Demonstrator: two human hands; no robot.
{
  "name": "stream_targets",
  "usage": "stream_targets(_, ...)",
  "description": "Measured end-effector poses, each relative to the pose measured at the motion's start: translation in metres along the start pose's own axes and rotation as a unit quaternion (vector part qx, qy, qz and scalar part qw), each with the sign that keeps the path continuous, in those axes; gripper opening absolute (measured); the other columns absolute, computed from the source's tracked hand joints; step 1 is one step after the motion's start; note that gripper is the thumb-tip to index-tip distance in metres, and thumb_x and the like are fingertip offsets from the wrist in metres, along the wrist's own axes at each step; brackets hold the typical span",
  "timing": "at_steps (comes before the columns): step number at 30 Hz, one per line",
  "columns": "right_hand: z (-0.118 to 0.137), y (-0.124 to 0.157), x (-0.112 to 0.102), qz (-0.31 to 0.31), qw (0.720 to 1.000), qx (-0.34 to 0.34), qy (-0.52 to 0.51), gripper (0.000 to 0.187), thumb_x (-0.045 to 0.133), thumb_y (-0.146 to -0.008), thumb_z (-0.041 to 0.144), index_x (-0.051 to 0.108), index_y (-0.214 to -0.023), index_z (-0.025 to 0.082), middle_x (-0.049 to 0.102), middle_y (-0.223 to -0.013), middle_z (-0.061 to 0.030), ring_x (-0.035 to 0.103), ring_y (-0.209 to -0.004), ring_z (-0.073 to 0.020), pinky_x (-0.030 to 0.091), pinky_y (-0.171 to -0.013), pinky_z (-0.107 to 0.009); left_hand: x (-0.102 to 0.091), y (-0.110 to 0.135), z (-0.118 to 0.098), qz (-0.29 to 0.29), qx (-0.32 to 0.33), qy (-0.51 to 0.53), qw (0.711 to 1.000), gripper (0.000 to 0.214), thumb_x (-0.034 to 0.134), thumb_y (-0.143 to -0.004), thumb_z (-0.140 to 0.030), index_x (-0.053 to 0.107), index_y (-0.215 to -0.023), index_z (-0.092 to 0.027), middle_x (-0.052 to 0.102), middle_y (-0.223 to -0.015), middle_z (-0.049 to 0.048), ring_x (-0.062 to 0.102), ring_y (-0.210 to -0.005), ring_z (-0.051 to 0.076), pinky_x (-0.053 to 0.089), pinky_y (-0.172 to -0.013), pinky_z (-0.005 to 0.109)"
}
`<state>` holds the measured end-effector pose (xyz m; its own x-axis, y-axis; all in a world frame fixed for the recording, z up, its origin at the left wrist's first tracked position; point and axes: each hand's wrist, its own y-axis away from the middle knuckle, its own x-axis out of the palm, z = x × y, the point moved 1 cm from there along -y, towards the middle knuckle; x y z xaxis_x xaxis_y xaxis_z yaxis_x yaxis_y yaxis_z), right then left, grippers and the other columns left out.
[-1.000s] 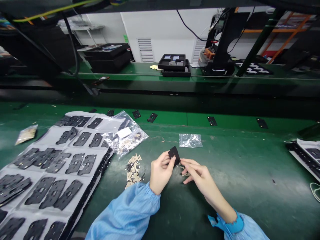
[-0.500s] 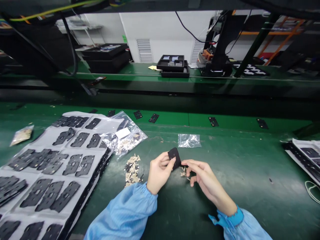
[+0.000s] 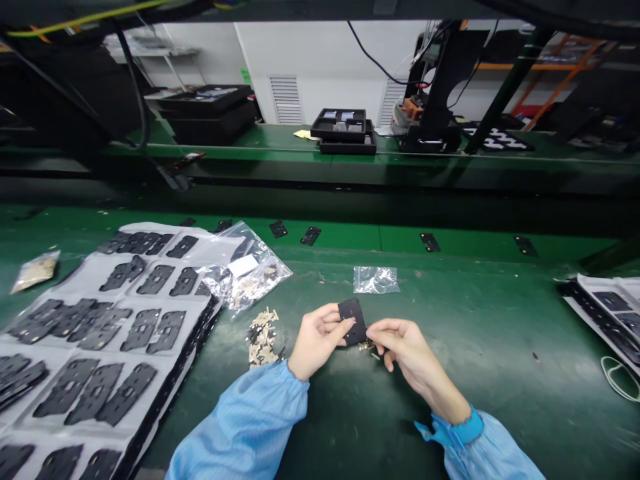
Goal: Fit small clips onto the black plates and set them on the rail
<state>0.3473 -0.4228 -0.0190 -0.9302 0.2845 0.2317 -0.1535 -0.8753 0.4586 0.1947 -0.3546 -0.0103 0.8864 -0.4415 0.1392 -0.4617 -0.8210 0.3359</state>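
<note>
Black die-cut pad held between thumb and fingers of my left hand, above the green bench mat. My right hand: fingertips nearly closed just right of the pad, over small tan metal pieces; any hold cannot be told. Left: tan piece pile, beside a sheet of black pads.

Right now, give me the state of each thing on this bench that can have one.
black piece: held off the bench, pinched by left hand
right hand: fingers pinched together, beside the piece
beige clips: loose in a heap
zip bag: crumpled, parts inside
small clear bag: lying crumpled
sheet of black pieces: lying flat, pieces on it
</note>
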Motion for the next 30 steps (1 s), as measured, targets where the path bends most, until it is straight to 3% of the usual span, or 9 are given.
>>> stream_targets(13, 0.002, 0.001, -0.002, 0.081, 0.993, 0.058, -0.058, 0.021, 0.074, -0.066, 0.030, 0.067, -0.071, 0.011, 0.049, -0.046, 0.0042, 0.037, -0.035, -0.0026, 0.026, -0.030, -0.012, -0.004, 0.000, -0.003, 0.047, -0.010, 0.054, 0.997, 0.038, 0.070, -0.070, -0.035, 0.063, -0.100, -0.013, 0.071, -0.094, 0.0110, 0.068, -0.076, 0.019, 0.055, -0.053, 0.020)
stream_targets(18, 0.000, 0.004, -0.003, 0.100, 0.981, 0.123, -0.109, 0.015, 0.075, -0.065, 0.024, 0.068, -0.074, 0.015, 0.053, -0.054, 0.0023, 0.044, -0.044, -0.0045, 0.026, -0.032, -0.011, -0.002, 0.002, -0.004, 0.072, -0.019, 0.071, 0.995, 0.037, 0.069, -0.071, -0.033, 0.062, -0.101, -0.012, 0.071, -0.091, 0.0107, 0.068, -0.074, 0.017, 0.055, -0.053, 0.020)
stream_targets(21, -0.001, 0.004, -0.003, 0.102, 0.977, 0.128, -0.139, 0.016, 0.075, -0.066, 0.023, 0.068, -0.079, 0.017, 0.056, -0.063, 0.0005, 0.050, -0.051, -0.0065, 0.029, -0.034, -0.011, 0.000, 0.003, -0.005, 0.067, -0.023, 0.082, 0.994, 0.035, 0.070, -0.070, -0.032, 0.061, -0.097, -0.012, 0.070, -0.088, 0.0089, 0.067, -0.070, 0.015, 0.053, -0.050, 0.018)
stream_targets(25, 0.001, 0.003, -0.001, 0.082, 0.982, 0.048, -0.165, 0.017, 0.070, -0.072, 0.032, 0.066, -0.081, 0.019, 0.059, -0.075, -0.0009, 0.056, -0.059, -0.0097, 0.040, -0.039, -0.015, 0.002, 0.003, -0.004, 0.033, 0.007, 0.142, 0.989, 0.025, 0.070, -0.070, -0.026, 0.057, -0.089, -0.015, 0.066, -0.083, 0.0022, 0.064, -0.071, 0.013, 0.054, -0.056, 0.020)
stream_targets(30, 0.004, 0.008, 0.006, -0.043, 0.987, -0.138, -0.075, 0.019, 0.068, -0.074, 0.035, 0.062, -0.075, 0.017, 0.062, -0.071, -0.0013, 0.058, -0.059, -0.0123, 0.052, -0.048, -0.023, 0.002, 0.003, 0.003, -0.001, 0.034, 0.178, 0.984, 0.017, 0.068, -0.072, -0.018, 0.056, -0.082, -0.014, 0.060, -0.078, -0.0005, 0.061, -0.077, 0.011, 0.053, -0.068, 0.022)
